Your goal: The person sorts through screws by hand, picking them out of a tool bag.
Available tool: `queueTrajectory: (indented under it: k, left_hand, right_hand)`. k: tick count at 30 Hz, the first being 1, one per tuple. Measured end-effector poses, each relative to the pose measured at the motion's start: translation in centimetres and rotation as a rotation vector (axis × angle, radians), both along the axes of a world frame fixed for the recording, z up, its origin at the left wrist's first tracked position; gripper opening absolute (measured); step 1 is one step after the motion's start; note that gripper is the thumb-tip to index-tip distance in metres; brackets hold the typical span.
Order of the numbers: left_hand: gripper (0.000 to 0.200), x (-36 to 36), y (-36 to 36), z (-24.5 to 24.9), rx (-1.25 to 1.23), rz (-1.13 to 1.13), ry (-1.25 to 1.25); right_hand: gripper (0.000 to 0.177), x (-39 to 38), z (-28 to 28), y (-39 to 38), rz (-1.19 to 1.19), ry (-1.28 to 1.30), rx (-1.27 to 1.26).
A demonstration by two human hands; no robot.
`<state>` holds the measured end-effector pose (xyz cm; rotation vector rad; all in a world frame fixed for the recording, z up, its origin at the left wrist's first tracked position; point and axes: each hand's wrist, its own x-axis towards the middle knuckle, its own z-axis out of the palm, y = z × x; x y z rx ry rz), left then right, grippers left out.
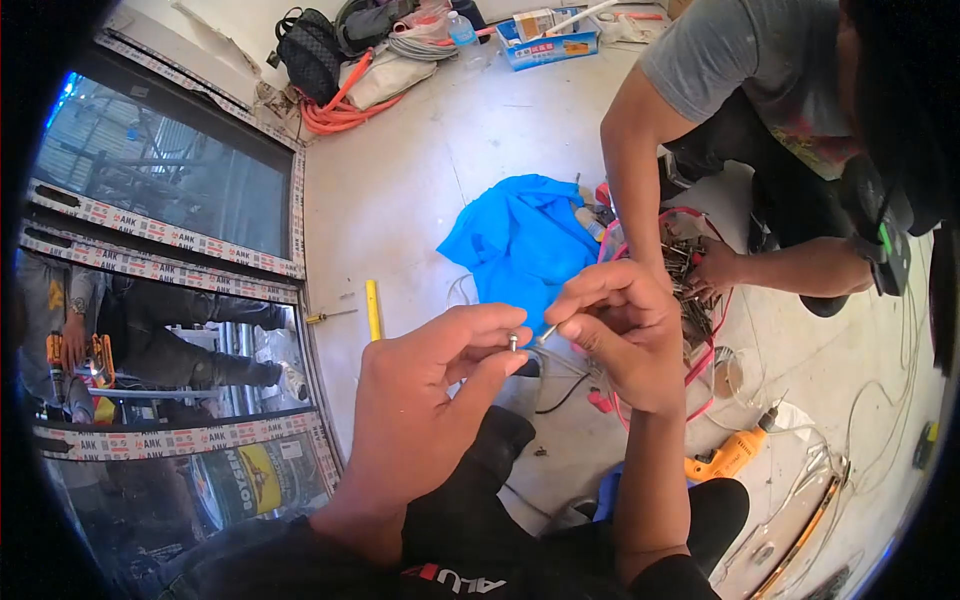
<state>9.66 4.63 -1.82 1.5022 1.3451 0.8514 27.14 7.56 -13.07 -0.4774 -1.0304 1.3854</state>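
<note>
From my end of the feed I have both hands held up over the middle of the floor (400,215). My left hand (425,400) pinches a small metal fastener (514,343) between thumb and fingertips, upright, with its head at the top. My right hand (635,335), just beside it, grips a slim metal piece (548,333) the same way, tilted; it could be a second fastener, but at this size I can't be sure.

Beyond them a blue cloth (525,240) lies crumpled on the floor. Right of it, a co-worker's hand (712,268) reaches into a pink-edged bag (703,368) of jumbled metal bits. Near the floor's left edge I see a yellow stick (373,310) and a screwdriver (332,315), the latter just beside a taped glass frame (165,235). A yellow drill (728,455) lies toward the near right. At the far edge, an orange hose (335,115) is coiled by a black bag (308,55).
</note>
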Motion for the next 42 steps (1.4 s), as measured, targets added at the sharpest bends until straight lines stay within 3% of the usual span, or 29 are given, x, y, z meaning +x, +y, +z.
queueTrajectory:
  k: [6, 8, 14, 17, 21, 30, 33, 38, 42]
  left_hand:
    - [0.024, 0.7, -0.7, 0.4, -0.008, -0.036, 0.067]
    - [0.026, 0.9, -1.0, 0.0, 0.042, -0.007, 0.022]
    - [0.018, 1.1, -1.2, 0.2, 0.178, 0.07, 0.198]
    - [0.02, 1.3, -0.8, 0.0, 0.37, -0.026, 0.196]
    - [0.02, 1.8, -1.0, 0.6, 0.353, -0.008, 0.219]
    - [0.024, 2.1, -1.6, 0.9, 0.278, -0.01, 0.25]
    - [0.021, 1.9, -1.9, 0.6, 0.219, 0.016, 0.153]
    - [0.017, 1.1, -2.1, 1.2, -0.082, 0.013, -0.084]
    - [0.02, -0.5, -2.2, 1.2, -0.272, 0.016, -0.215]
  right_hand:
    - [0.027, 0.0, 0.8, -1.2, -0.021, -0.083, 0.118]
    - [0.022, -0.8, 1.0, -1.4, -0.069, 0.163, 0.007]
    - [0.02, -2.9, 0.1, -2.1, -0.025, 0.411, -0.061]
    - [0.019, -2.3, 0.6, -2.2, -0.03, 0.384, -0.036]
    - [0.02, -1.9, 0.2, -2.8, -0.02, 0.29, -0.027]
    - [0.023, -1.3, 0.7, -3.2, -0.07, 0.223, 0.009]
    - [0.027, -1.4, 0.7, -3.1, -0.123, 0.153, 0.051]
    - [0.044, -1.3, 0.4, -2.8, -0.147, -0.121, 0.243]
    - [0.044, -2.1, 0.6, -2.8, -0.049, -0.075, 0.279]
